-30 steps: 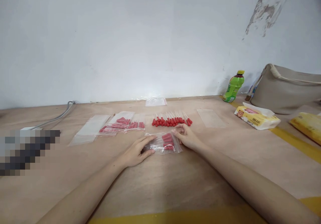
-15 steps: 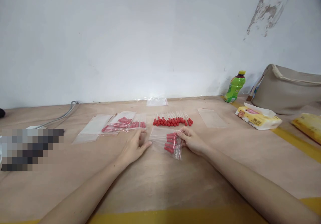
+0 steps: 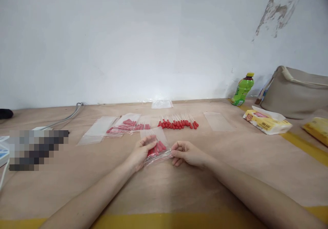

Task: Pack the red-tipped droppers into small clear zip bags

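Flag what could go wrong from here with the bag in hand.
Left hand grips the clear bag over its red-headed sticks; squeezing hard might bend them.

The heads sit toward the red-lined edge, by the right hand. I can't tell if that edge is sealed; if open, sticks could slip out.

Loose sticks lie just beyond the bag, so a stray knuckle might scatter them.

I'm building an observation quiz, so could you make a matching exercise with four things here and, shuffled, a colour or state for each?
1. Left hand
2. Bottle
3. Handbag
4. Loose sticks

A. Grey-beige
B. Holding a clear bag
C. Red-ended, lying in a cluster
D. Green, with a yellow cap

Pairs: 1-B, 2-D, 3-A, 4-C
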`<state>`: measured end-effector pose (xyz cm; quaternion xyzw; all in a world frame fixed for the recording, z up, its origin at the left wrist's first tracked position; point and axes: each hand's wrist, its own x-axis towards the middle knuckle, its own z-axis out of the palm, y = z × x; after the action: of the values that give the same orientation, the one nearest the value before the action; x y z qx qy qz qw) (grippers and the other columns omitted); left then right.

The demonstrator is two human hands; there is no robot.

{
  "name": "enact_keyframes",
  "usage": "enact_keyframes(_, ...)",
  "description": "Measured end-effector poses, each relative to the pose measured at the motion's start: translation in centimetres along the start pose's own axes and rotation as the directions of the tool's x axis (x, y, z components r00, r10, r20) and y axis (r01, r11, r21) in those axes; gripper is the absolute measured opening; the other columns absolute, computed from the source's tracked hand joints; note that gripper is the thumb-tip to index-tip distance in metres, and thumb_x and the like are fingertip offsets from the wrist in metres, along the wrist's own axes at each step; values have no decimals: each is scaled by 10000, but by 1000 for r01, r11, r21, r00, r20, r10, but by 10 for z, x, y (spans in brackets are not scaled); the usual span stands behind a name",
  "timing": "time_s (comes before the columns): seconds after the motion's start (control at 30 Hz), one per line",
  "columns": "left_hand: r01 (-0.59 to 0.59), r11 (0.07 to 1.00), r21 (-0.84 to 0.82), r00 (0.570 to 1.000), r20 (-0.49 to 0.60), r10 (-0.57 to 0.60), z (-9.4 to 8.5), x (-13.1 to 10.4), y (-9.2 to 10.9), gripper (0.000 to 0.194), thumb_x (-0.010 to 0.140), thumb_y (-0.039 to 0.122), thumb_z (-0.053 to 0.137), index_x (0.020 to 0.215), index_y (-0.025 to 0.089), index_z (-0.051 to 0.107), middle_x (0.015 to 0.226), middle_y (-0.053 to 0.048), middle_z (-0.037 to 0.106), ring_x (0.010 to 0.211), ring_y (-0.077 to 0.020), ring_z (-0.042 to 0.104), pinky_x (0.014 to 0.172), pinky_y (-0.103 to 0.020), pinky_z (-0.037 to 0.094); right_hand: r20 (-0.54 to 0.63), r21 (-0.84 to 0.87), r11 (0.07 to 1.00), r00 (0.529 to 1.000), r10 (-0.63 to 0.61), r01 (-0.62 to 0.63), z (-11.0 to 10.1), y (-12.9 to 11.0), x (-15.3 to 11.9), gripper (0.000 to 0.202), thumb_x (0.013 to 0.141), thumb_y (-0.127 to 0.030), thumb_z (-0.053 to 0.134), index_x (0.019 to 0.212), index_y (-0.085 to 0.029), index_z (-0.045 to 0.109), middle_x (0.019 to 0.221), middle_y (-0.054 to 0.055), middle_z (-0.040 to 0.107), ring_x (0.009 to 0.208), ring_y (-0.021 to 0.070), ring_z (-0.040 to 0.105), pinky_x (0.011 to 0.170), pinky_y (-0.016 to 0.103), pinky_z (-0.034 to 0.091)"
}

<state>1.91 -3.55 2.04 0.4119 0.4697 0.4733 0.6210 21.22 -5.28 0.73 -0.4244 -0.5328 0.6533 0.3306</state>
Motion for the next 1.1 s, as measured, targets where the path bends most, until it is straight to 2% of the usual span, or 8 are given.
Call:
enact_keyframes(0.1,-61,984,169,998,24,58,-21,21,25,443,614,156,710,1032,148,563,786,-47,665,617,-129,625,586,-227,496,-191,-417,903,962,-196,101,-38,-8,1,178,728,-345,564,761,-173,531,653,11,614,521,124,576,523,258,452)
enact_keyframes(0.17,-189,930,315,979,-6,202,-33,38,46,485,622,222,707,1077,165,551,810,-34,655,605,-112,612,568,-212,484,-347,-714,695,816,-462,89,-74,-14,1,143,749,-301,517,770,-179,589,747,38,645,666,160,597,633,284,447)
enact_keyframes(0.27,-174,814,555,980,13,200,-42,65,71,579,643,265,669,1182,165,485,783,-31,646,615,-124,610,589,-243,493,-509,-854,463,562,-652,-237,-125,-15,-1,211,759,-272,476,834,-159,637,889,92,657,878,234,570,772,343,409)
enact_keyframes(0.4,-136,701,700,985,16,175,-45,97,83,567,600,215,668,1143,142,522,719,-28,630,603,-161,604,594,-291,491,-569,-800,296,505,-649,-522,-158,-5,-2,370,752,-372,504,978,-109,634,1101,162,589,1043,298,497,861,406,354)
enact_keyframes(0.63,-193,395,898,902,4,432,-42,107,72,395,512,96,683,895,162,616,1131,-122,526,1169,-360,362,957,-479,284,-688,-717,301,570,-450,-628,-162,1,2,290,790,-292,439,839,-108,659,918,184,631,834,284,592,649,343,400)
enact_keyframes(0.9,-540,44,841,595,345,726,-29,44,23,169,791,228,504,927,183,594,1067,-87,489,1075,-230,445,943,-369,346,-706,-682,505,294,-645,-529,-137,-14,-5,295,797,-299,383,886,-146,619,797,123,647,733,242,583,626,315,368)
enact_keyframes(1.03,-644,199,739,670,419,613,-20,18,0,156,810,231,489,923,185,587,1028,-70,513,939,-186,520,779,-307,451,-526,-850,409,560,-639,-331,-71,-26,-11,185,744,-312,493,728,-172,614,641,82,628,636,219,574,654,322,370)
enact_keyframes(1.1,-625,313,715,734,401,548,-14,13,-4,166,820,250,481,926,180,588,973,-67,531,819,-160,547,647,-266,466,-445,-827,552,724,-527,-106,-36,-23,-12,248,765,-379,490,658,-181,594,607,61,610,597,200,573,614,307,388)
